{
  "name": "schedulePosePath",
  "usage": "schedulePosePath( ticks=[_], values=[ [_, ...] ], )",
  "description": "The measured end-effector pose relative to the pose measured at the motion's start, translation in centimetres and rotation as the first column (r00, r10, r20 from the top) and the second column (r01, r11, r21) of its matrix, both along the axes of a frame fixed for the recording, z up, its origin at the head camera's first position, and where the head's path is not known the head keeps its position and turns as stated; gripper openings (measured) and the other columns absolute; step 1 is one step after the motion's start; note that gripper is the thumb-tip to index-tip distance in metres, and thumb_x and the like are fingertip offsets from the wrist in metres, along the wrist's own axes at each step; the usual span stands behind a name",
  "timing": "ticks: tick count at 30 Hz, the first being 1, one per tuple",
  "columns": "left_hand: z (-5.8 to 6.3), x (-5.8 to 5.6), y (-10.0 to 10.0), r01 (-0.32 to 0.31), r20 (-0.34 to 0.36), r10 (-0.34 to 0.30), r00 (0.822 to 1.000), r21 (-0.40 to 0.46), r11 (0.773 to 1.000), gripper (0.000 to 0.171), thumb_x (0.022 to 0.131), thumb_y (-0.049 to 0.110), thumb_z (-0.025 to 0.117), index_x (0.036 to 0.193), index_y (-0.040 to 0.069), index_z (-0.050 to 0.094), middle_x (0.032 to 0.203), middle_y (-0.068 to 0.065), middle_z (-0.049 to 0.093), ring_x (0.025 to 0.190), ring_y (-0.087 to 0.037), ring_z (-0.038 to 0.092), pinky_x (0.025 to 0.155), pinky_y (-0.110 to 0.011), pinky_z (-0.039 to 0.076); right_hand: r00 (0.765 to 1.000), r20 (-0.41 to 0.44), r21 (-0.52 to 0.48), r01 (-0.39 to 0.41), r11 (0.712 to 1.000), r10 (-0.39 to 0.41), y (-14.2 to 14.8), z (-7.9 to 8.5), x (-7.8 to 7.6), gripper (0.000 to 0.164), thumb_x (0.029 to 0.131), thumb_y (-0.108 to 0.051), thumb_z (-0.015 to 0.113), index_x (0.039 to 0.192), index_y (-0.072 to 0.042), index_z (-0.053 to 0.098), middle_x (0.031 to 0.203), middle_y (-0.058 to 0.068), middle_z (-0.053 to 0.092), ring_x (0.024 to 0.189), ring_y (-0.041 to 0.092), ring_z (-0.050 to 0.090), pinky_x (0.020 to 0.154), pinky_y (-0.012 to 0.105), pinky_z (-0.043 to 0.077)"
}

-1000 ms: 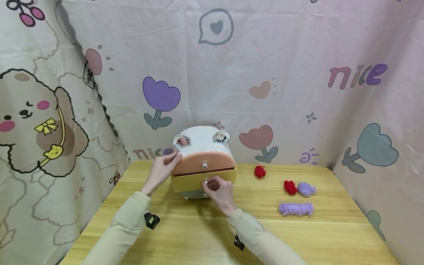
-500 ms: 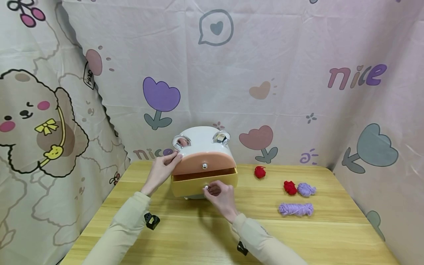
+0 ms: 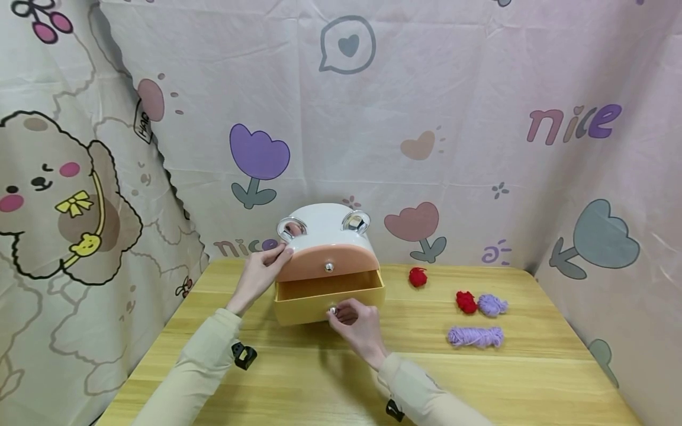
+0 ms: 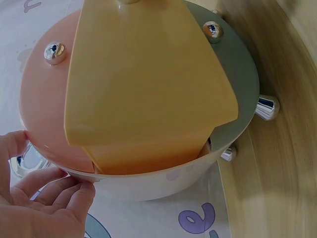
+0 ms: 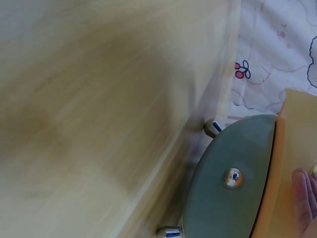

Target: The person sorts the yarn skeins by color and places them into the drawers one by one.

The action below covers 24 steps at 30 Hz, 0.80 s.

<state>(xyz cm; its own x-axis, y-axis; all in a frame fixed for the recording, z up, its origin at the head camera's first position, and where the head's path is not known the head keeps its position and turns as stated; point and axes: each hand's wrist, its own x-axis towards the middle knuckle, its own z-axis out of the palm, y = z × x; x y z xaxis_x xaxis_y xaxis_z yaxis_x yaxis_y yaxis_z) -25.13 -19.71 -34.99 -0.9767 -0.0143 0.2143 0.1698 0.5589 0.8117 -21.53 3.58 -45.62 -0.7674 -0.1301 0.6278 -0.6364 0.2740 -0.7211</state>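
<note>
Right hand (image 3: 359,325) has thumb and fingertips pinched on the little silver knob (image 3: 333,310) of the yellow drawer (image 3: 298,310), while the left hand (image 3: 258,275) is clamped on the upper left rim of the white cabinet (image 3: 326,220). The whole thing sits near the table's (image 3: 298,378) back edge, closer to the back left corner than the back right, with the yellow drawer sticking well out toward the front edge. From where I'm standing, my main worry is that drawer running off its slot: I can't see any stop on it, so one more hard tug might drop the front onto the wood. Second worry is tipping. The weight's hanging forward, the cabinet stands on stubby silver feet (image 4: 267,107), and I reckon that left-hand grip is doing a lot of the steadying; ease it off mid-pull and the box could rock or skid toward the front edge. Pulling crooked might jam it too, imo. Oh, and the left thumb is right by the edge of the peach drawer (image 3: 303,264), so it could get in the way there. The red yarn ball (image 3: 418,277) by the back edge looks safely apart.
</note>
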Motion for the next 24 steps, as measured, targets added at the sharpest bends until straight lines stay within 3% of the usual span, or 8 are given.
schedulePosePath(
  ticks=[11,17,24],
  values=[
    [0.0,0.0,0.0,0.005,0.007,-0.005,1.0,0.012,1.0,0.059,0.101,0.043,0.057,0.147,0.007,0.05,0.151,-0.019,0.049,0.138,-0.036,0.052,0.112,-0.049,0.046,0.99,-0.136,-0.002,-0.039,0.999,0.039,0.4,-0.3,0.9,0.012,0.077,0.005,0.081,0.083,0.0,0.071,0.073,0.012,0.076,0.058,0.02,0.072,0.056,0.015,0.057],
    [-0.1,-0.2,-0.1,0.001,-0.003,-0.001,1.0,0.019,1.0,0.057,0.101,0.04,0.059,0.145,0.005,0.052,0.149,-0.019,0.051,0.137,-0.034,0.053,0.112,-0.048,0.047,0.986,-0.157,-0.001,-0.054,0.999,0.054,0.6,-0.4,1.2,0.015,0.074,0.009,0.081,0.083,0.004,0.07,0.072,0.015,0.075,0.056,0.024,0.07,0.053,0.017,0.057],
    [-0.1,-0.2,-0.1,-0.001,0.003,0.001,1.0,0.016,1.0,0.056,0.101,0.039,0.059,0.145,0.006,0.052,0.149,-0.018,0.051,0.138,-0.034,0.053,0.112,-0.048,0.047,0.985,-0.163,0.011,-0.063,0.998,0.064,0.9,-0.5,1.6,0.014,0.076,0.007,0.08,0.085,0.0,0.071,0.073,0.011,0.076,0.058,0.018,0.071,0.056,0.014,0.057]
  ],
)
